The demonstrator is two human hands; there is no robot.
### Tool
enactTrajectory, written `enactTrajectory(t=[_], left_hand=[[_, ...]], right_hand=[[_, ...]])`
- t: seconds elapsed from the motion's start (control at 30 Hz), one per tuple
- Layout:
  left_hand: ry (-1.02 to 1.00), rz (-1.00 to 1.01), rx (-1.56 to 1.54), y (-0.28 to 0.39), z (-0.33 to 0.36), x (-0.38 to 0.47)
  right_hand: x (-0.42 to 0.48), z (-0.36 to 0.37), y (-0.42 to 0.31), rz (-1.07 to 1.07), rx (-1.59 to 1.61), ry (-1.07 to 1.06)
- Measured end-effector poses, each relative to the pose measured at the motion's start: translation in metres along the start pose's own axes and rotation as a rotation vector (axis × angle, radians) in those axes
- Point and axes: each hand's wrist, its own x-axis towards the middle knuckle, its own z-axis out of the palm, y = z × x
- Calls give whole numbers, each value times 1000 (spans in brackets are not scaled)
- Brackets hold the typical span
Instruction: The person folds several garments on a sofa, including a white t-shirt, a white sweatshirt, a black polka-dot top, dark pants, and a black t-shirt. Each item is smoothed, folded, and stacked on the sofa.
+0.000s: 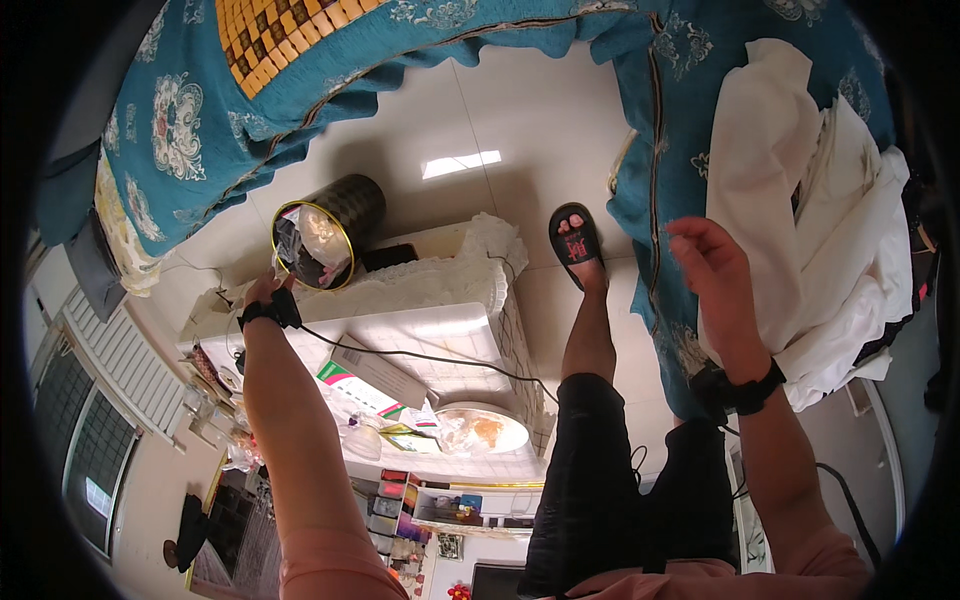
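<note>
My left hand [268, 288] is at the gold rim of a dark patterned waste bin [360, 201], on the table side. Its fingertips are partly hidden, so whether they grip the rim or the liner is unclear. Clear plastic and crumpled waste [319, 234] fill the bin's mouth. My right hand [709, 262] hovers near the blue sofa cover [637, 187], its fingers loosely curled and nothing visible in them. Close by on the right lies a heap of white cloth [772, 202]. Black straps with cabled devices circle both wrists.
A coffee table [450, 330] with a lace-edged cover bears a carton [367, 386], a glass jar [362, 435] and a white plate [480, 427]. A black cable [427, 354] crosses above it. A beaded seat mat [289, 37] lies on the far sofa. My slippered foot [576, 244] rests on floor tiles.
</note>
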Motion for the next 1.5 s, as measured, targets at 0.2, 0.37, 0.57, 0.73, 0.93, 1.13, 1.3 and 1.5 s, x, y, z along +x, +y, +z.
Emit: enactTrajectory(t=[0.2, 0.37, 0.57, 0.73, 0.93, 1.13, 1.3, 1.5], left_hand=[[-74, 427, 675, 18, -26, 47], [10, 524, 940, 16, -10, 22], [109, 460, 1014, 14, 26, -78], [76, 268, 1008, 0, 57, -173], [-776, 240, -65, -40, 106, -297], [-1463, 133, -222, -129, 151, -464], [-1760, -92, -271, -204, 190, -557], [-1067, 1348, 1015, -355, 259, -654]], right_hand=[[-11, -2, 1, -56, -32, -42], [-23, -25, 7, -35, 32, 11], [-32, -47, 16, -41, 53, 53], [-41, -55, 19, -51, 104, 44], [-54, -71, 22, -64, 181, 106], [-75, -112, 29, -96, 296, 116], [-102, -167, 42, -150, 348, 209], [-135, -270, 71, -455, 86, 577]])
